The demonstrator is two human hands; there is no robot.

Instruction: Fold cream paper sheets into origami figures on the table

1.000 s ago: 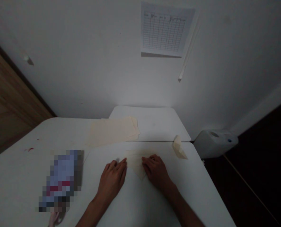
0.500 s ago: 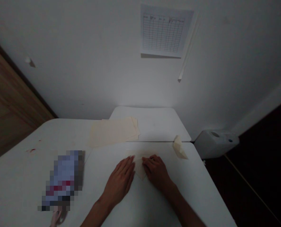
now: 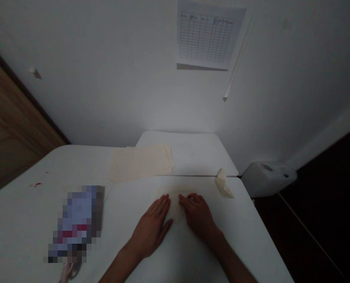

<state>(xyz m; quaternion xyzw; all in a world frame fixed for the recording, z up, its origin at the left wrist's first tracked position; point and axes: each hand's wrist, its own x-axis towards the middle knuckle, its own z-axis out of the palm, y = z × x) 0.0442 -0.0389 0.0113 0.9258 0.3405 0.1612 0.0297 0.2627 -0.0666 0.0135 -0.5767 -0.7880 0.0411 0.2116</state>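
Observation:
A cream sheet of folded paper [image 3: 175, 211] lies on the white table between my hands, its lower end narrowing to a point. My left hand [image 3: 153, 220] rests flat on the paper's left side, fingers stretched out and thumb apart. On the other side, my right hand [image 3: 198, 212] has curled fingers pressed down on the paper's right edge; the thumb is partly hidden. Beyond my right hand sits a folded paper piece [image 3: 223, 184], shaped like a small boat. Several loose cream sheets [image 3: 139, 163] are stacked at the back left.
The white tabletop [image 3: 163, 263] meets another white panel [image 3: 195, 153] at a seam near the wall. A blurred-out bluish item [image 3: 77, 216] lies on the left. A printed table sheet [image 3: 206, 37] hangs on the wall. On the floor at right stands a white container [image 3: 269, 179].
My left thumb has spread away from the fingers, and the left hand has shifted slightly. The right hand stays on the paper, moved marginally right. The view has tilted a little.

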